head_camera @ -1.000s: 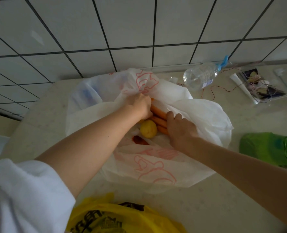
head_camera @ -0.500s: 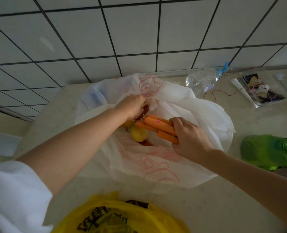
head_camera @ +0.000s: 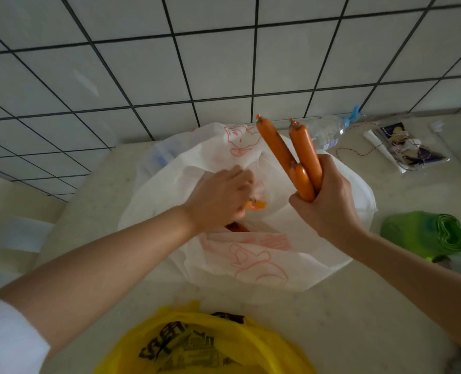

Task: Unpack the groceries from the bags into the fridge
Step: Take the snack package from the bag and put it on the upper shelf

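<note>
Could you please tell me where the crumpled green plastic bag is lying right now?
In the head view, the crumpled green plastic bag lies on the pale countertop at the far right, just right of the white plastic bag.

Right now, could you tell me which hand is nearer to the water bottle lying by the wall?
Right. The right hand holds sausages up just in front of the water bottle; the left hand is farther off, down inside the white bag.

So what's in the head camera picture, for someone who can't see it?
The right hand grips three orange plastic-wrapped sausages above an open white plastic bag with red drawings on a beige counter; the left hand reaches inside it.
</note>
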